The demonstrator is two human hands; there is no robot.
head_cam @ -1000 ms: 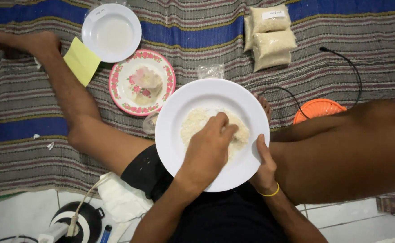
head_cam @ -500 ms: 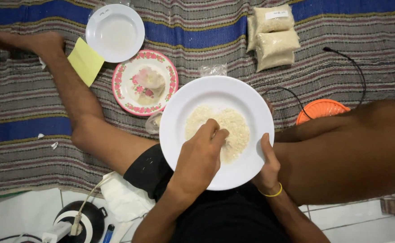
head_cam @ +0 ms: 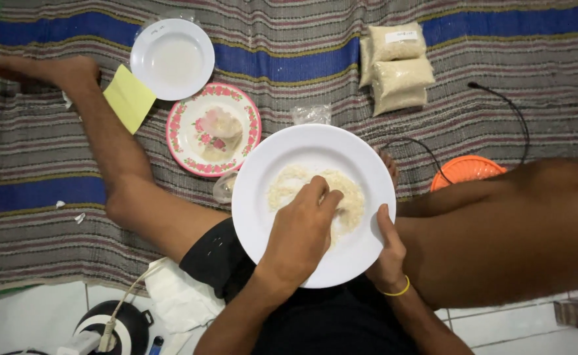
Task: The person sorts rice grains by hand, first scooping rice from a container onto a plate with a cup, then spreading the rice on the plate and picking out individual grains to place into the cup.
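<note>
Currently: person seated on a striped mat (head_cam: pixel 52 171), legs spread, a white plate (head_cam: pixel 262 171) resting over the lap between the thighs.

Step in hand, as I judge it: working through the rice (head_cam: pixel 285 187) on the plate by touch, either sorting or spreading it.

Left hand (head_cam: pixel 299 236): reaches in over the near rim, knuckles up, fingers bent down with the tips in the middle of the grain. Grip half curled. Cannot tell whether the tips pinch any grains, since the back of the hand hides them.

Right hand (head_cam: pixel 389 260), with a yellow band (head_cam: pixel 397 290) at the wrist: closed on the plate's lower right edge, thumb lying up over the rim, fingers out of sight beneath. It steadies the plate.

Next move calls for, in my view: the plate kept level by the right hand, and a light fingertip touch so that loose grains stay off the rim.

Rice: pale, cream-white, a thin uneven patch at the plate's centre, with wide bare white all round. Looks dry and loose.

Around:
- flowered plate (head_cam: pixel 214 129) with a pink border, just beyond the white plate's left side
- small white dish (head_cam: pixel 172 58) farther out
- yellow paper (head_cam: pixel 129 98) beside it
- three clear packets of grain (head_cam: pixel 397 69) stacked at upper right
- orange lid (head_cam: pixel 466 169) partly behind the right knee
</note>
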